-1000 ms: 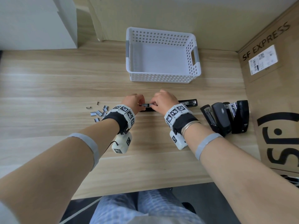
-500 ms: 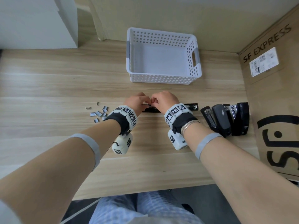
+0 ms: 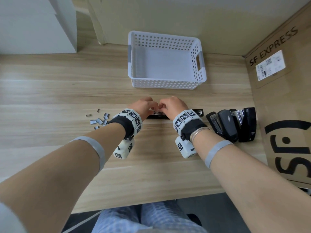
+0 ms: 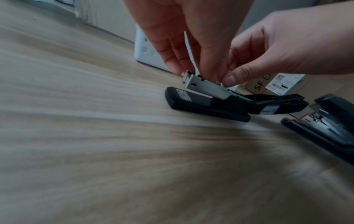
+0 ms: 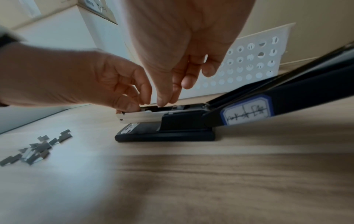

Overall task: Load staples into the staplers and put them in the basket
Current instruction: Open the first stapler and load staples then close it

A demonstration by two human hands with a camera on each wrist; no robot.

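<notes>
A black stapler [image 3: 198,112] lies opened flat on the wooden table, with its metal staple rail [image 4: 205,88] raised over the base [image 5: 166,134]. My left hand [image 3: 146,105] pinches the front end of that rail between thumb and fingers [image 5: 132,106]. My right hand [image 3: 170,105] comes down from above, and its thumb [image 4: 229,78] and fingertips [image 5: 162,100] pinch the rail's top just behind the left hand. Whether a staple strip sits under the fingertips is hidden. The white perforated basket [image 3: 166,82] stands empty behind the hands.
Several loose staple strips [image 3: 100,121] lie left of my left wrist. More black staplers [image 3: 234,125], opened, are bunched to the right against an SF Express cardboard box [image 3: 282,98]. A wall runs behind the basket.
The hands have closed together over the stapler's rail. A silver strip that showed between them a second ago is now covered by the fingers.
</notes>
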